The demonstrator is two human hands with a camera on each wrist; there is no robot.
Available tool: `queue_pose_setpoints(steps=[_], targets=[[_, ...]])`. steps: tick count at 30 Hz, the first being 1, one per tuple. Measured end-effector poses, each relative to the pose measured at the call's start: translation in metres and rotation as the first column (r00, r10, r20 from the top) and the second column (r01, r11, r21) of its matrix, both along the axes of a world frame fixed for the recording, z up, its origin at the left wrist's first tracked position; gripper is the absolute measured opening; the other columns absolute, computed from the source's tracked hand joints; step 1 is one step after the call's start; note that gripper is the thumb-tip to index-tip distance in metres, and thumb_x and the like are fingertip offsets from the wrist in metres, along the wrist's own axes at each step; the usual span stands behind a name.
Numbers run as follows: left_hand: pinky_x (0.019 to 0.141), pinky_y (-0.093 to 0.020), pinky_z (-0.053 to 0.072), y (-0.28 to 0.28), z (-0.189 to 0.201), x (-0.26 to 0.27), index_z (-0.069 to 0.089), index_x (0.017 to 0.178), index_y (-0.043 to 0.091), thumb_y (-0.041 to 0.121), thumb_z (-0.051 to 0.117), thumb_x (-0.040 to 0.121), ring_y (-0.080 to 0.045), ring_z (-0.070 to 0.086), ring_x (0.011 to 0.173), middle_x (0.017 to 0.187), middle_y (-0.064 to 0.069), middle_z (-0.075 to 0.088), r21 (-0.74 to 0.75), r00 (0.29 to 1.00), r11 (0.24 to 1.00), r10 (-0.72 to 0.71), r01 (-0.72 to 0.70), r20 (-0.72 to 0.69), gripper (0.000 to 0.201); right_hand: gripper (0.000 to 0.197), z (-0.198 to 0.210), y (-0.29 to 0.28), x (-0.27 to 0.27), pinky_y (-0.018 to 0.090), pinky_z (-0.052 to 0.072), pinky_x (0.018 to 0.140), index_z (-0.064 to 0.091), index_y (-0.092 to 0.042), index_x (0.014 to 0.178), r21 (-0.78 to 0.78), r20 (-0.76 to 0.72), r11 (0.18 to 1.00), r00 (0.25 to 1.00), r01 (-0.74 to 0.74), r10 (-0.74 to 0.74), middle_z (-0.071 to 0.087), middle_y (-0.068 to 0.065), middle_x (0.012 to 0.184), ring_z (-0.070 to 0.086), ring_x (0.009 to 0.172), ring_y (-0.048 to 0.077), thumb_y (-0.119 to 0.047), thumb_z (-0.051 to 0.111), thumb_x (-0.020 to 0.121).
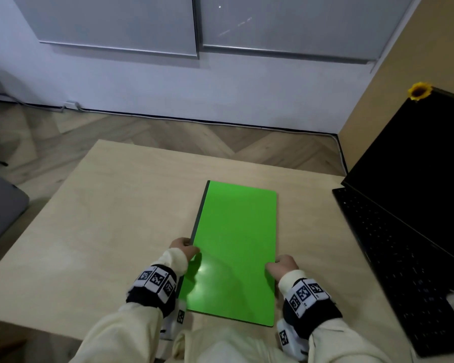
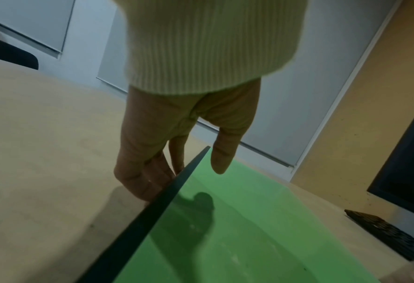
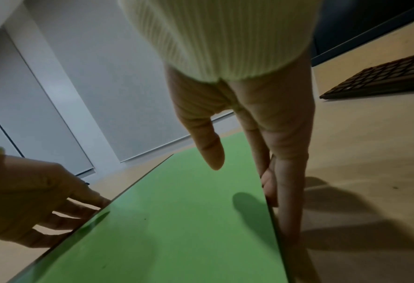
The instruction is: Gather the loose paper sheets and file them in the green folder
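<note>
On the table (image 1: 121,210), left hand (image 1: 183,248) and right hand (image 1: 282,265) pinch the closed folder (image 1: 233,244) by opposite edges, thumbs on top

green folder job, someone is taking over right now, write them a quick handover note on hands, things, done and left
Left hand: grips the green folder at its dark spine edge, thumb on the cover.
Right hand: grips the opposite long edge, thumb above the cover.
Folder: closed, on the wooden table, left of the open laptop.
Done: no loose sheets in view, so they seem filed; the inside is hidden.
Left: probably only to let go.
</note>
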State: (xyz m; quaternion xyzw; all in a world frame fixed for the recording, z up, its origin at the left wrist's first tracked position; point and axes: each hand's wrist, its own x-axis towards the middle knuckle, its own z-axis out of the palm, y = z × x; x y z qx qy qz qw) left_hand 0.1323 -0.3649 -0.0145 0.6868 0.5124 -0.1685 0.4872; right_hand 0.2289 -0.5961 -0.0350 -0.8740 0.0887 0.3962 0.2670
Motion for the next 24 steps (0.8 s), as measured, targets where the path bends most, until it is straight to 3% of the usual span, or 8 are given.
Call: queue_pose_setpoints(steps=[3,6,10,15,19,22,24], targets=[[0.108,-0.041,0.040,0.015,-0.001,-0.001,0.040,0.139,0.001,0.008,0.060,0.086,-0.035,0.050,0.126,0.141,-0.018,0.049,-0.003,1.000,1.000,0.020,-0.020,0.010,0.057,0.054,0.003,0.019,0.000,0.032,0.047,0.090,0.046,0.000,0.133,0.008,-0.023,1.000,1.000,0.005,-0.005,0.054,0.017,0.133,0.055,0.119,0.031,-0.012,0.051,0.081],[0.108,-0.040,0.038,0.039,0.003,-0.001,0.039,0.140,0.001,0.007,0.058,0.088,-0.035,0.048,0.128,0.142,-0.018,0.048,0.014,0.999,0.999,0.047,-0.047,0.016,0.056,0.057,0.009,0.045,-0.001,0.027,0.044,0.091,0.041,-0.002,0.138,0.011,-0.021,0.999,0.999,-0.046,0.046,0.050,0.014,0.139,0.051,0.124,0.030,-0.011,0.052,0.083],[0.110,-0.040,0.037,0.079,0.009,0.006,0.038,0.141,0.001,0.005,0.058,0.088,-0.035,0.048,0.129,0.143,-0.019,0.046,-0.001,0.997,0.997,0.072,-0.072,0.038,0.057,0.061,0.020,0.086,0.001,0.033,0.042,0.102,0.038,-0.005,0.142,0.033,0.015,0.995,0.996,-0.092,0.091,0.046,0.012,0.144,0.047,0.129,0.029,-0.011,0.053,0.083],[0.110,-0.038,0.038,0.116,0.011,0.016,0.039,0.141,0.003,0.004,0.057,0.088,-0.034,0.047,0.130,0.144,-0.018,0.045,-0.039,0.997,0.998,0.059,-0.058,0.041,0.056,0.059,0.026,0.116,0.003,0.032,0.042,0.101,0.038,-0.004,0.141,0.023,0.021,0.995,0.995,-0.097,0.096,0.048,0.013,0.141,0.048,0.127,0.028,-0.012,0.053,0.084],[0.108,-0.038,0.040,0.124,0.002,0.016,0.039,0.141,0.002,0.002,0.056,0.088,-0.035,0.047,0.129,0.144,-0.018,0.046,-0.071,0.998,0.997,0.038,-0.034,0.058,0.056,0.049,0.022,0.118,0.001,0.033,0.047,0.096,0.051,-0.005,0.130,0.042,0.048,0.996,0.996,-0.077,0.075,0.058,0.013,0.128,0.057,0.115,0.028,-0.010,0.052,0.082],[0.097,-0.035,0.047,0.127,-0.009,0.006,0.045,0.138,0.003,0.002,0.055,0.088,-0.035,0.054,0.120,0.137,-0.020,0.052,-0.074,0.996,0.996,0.051,-0.045,0.073,0.051,0.050,0.021,0.111,0.001,0.032,0.045,0.096,0.049,-0.006,0.132,0.053,0.050,0.995,0.995,-0.087,0.084,0.056,0.013,0.132,0.055,0.113,0.026,-0.014,0.053,0.083],[0.094,-0.039,0.050,0.130,-0.015,-0.011,0.057,0.124,0.000,0.001,0.054,0.088,-0.032,0.061,0.099,0.122,-0.024,0.061,-0.106,0.997,0.993,0.066,-0.060,0.050,0.036,0.054,0.028,0.105,-0.001,0.033,0.041,0.101,0.042,-0.007,0.138,0.060,0.102,0.998,0.995,-0.025,0.019,0.049,0.013,0.138,0.049,0.124,0.028,-0.016,0.053,0.085]])
